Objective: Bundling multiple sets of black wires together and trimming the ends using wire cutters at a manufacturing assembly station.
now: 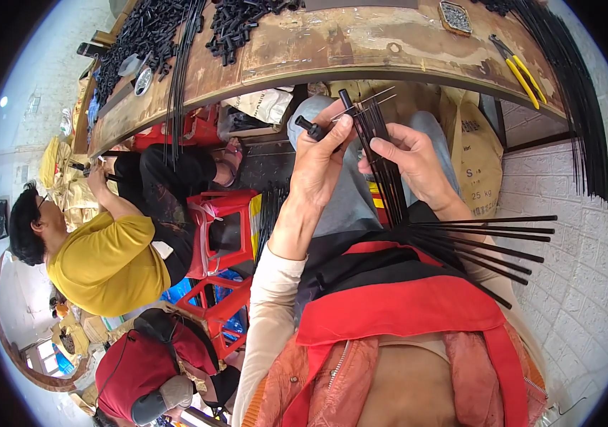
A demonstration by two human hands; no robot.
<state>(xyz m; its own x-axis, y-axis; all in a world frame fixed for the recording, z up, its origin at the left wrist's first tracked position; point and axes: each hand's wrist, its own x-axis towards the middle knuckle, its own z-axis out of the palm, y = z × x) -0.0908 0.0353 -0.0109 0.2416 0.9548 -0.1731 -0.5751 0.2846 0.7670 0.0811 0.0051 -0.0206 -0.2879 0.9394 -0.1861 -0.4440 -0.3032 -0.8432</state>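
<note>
Curving across the top of the view, beyond both hands, a worn wooden workbench (332,44) carries heaps of small black tube pieces (149,32) at its left part, a small tray of dark bits (455,17) and yellow-handled pliers (519,70) toward its right. Long black rods (580,107) hang over the bench's right end against a pale brick-patterned floor (574,242).

The left hand (318,167) is closed around a short black cap piece (310,128), its thumb pressed near the top of a thin black rod (356,114). The right hand (411,160), just beside it, has its fingers curled around a bundle of black rods (388,185) that runs down across the lap and fans out to the right of that hand. A few bare metal wire ends (371,99) stick up above the bundle, just above both hands.

Beyond the right hand, under the bench, stands a tan paper sack (476,153); what it holds cannot be seen. Left of the left hand are red plastic stools (222,228), and further left a person in a yellow shirt (108,263) sits working at the same bench. Another person in a red top (140,363) is below them, at the lower left.
</note>
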